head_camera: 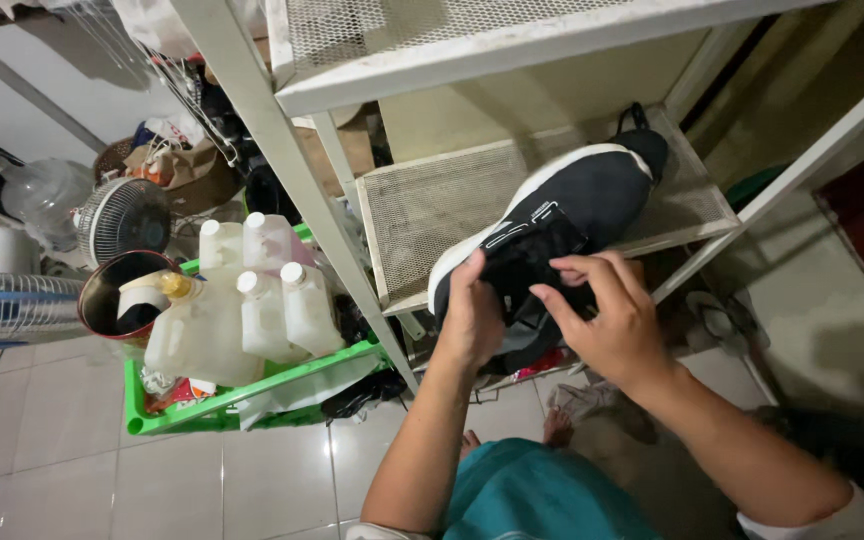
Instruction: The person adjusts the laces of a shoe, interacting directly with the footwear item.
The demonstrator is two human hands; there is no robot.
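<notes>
A white metal rack [282,150] with mesh shelves fills the upper frame; at centre right a black shoe [562,215] with a white sole lies on the lower shelf [432,205]. It looks light, its knit upper soft and its sole firm, so heel or midsole seem the surest holds. The left hand [472,315] grips its toe end; the right hand [602,320] pinches the upper. Plastic jugs [252,310] sit lower left.
</notes>
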